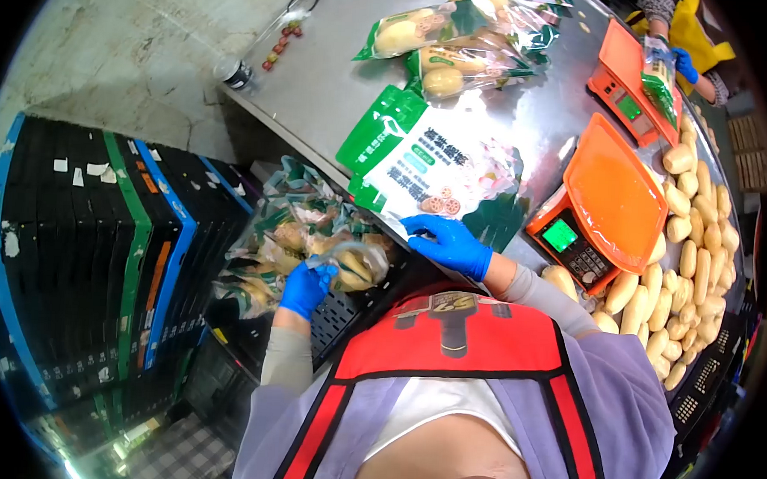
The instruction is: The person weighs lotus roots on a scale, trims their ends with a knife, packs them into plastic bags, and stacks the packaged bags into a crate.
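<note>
My left hand [306, 289], in a blue glove, is closed on the end of a clear bag of lotus root [358, 264] over a black crate [336, 314]. Several similar filled bags [276, 243] lie in that crate, under and beside it. My right hand [453, 245], gloved the same, lies at the table's near edge. Its fingers are stretched out, touching or just over the lower edge of flat printed bags [430, 156] in green and white. An orange scale [616, 198] with a lit green display stands to the right of this hand.
Stacked black crates [66, 251] rise at left. Filled bags [460, 46] lie on the far part of the metal table [322, 83]. Loose lotus roots [691, 253] are heaped at right. Beyond a second orange scale [626, 83], a co-worker's gloved hand [685, 66] is beside a bag.
</note>
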Motion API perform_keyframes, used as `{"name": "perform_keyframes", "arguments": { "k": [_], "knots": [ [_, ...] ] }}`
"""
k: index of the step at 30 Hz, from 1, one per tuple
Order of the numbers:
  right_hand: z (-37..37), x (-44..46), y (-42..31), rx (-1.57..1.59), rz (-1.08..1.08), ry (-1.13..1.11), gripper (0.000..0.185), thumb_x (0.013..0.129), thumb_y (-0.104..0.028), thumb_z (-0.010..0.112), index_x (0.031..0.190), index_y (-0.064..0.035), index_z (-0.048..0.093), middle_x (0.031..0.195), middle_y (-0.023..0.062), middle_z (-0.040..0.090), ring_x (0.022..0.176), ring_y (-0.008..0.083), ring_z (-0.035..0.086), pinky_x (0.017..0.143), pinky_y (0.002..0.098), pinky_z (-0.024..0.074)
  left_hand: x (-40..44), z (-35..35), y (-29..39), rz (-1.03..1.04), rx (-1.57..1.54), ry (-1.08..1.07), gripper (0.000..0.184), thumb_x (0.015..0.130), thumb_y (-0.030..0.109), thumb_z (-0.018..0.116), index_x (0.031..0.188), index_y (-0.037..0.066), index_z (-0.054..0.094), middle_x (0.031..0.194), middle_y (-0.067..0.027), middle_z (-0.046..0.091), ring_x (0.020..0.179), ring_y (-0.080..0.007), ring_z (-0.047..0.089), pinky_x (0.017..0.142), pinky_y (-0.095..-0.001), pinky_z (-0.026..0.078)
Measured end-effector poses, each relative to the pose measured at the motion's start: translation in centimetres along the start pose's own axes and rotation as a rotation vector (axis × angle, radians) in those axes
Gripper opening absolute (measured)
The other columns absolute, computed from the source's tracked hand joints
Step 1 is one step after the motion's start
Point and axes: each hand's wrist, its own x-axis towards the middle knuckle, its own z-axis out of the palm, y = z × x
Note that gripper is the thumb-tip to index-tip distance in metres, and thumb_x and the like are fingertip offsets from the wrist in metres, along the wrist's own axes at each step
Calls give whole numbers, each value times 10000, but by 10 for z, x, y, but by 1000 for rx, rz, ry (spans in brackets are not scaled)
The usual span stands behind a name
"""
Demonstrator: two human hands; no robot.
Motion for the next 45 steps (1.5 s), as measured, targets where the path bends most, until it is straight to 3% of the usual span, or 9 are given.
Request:
{"name": "perform_keyframes", "arguments": {
  "k": [5,8,11,16,21,26,38,41,45],
  "knots": [
    [-3,-10,-3,-31,-16,4,354,811,-259,556,1109,-69,574,928,133,624,861,238,614,768,334,472,92,-80,-49,161,1075,46,281,919,265,438,969,29,584,965,-72,620,944,-204,555,729,-275,478],
    [-1,-17,-7,10,-9,34,358,812,-265,556,1109,-66,575,931,132,626,867,234,614,776,338,472,158,-155,-125,250,310,-99,342,936,312,395,995,31,580,1000,-83,613,982,-224,550,771,-285,488],
    [-2,-23,-1,-8,25,4,354,827,-205,584,1135,-31,559,952,93,620,864,154,591,788,287,472,80,-65,-50,-209,-573,86,437,898,413,436,1027,20,577,1024,-94,620,933,-216,572,743,-303,474],
    [-7,-35,2,-12,-11,79,340,817,-211,576,1108,-35,576,923,104,627,837,178,604,777,301,473,52,-53,7,-248,414,187,576,821,533,519,896,-31,610,835,-113,654,712,-205,611,622,-305,469],
    [-15,-53,14,-27,40,215,320,798,-206,571,1073,-44,596,853,116,628,773,226,609,738,324,476,31,17,111,615,732,268,341,834,329,561,686,30,629,604,-54,568,561,-121,505,565,-249,404],
    [-23,-60,11,-538,-120,436,157,780,-187,570,885,-82,622,754,124,592,668,316,554,622,398,457,106,58,198,1019,819,242,186,813,140,617,934,-1,624,893,-61,630,819,-132,561,757,-268,448],
    [-21,-54,34,-531,178,265,199,776,-216,571,674,-48,536,653,159,542,630,356,524,569,439,412,329,60,307,1243,1385,470,409,749,213,647,1090,14,541,1059,-193,574,997,-334,538,866,-383,415],
    [-23,-52,29,-516,208,269,202,778,-216,571,669,-50,533,656,153,539,632,350,526,567,437,412,355,65,322,973,1587,590,389,743,256,616,1054,28,569,1082,-187,570,989,-346,543,847,-409,428],
    [-28,-50,27,-459,282,188,176,779,-217,578,696,-62,568,662,144,539,643,331,543,562,419,424,385,57,331,1293,1854,798,373,752,277,573,1074,88,585,1100,-198,564,955,-365,562,820,-442,452]
  ]
}}
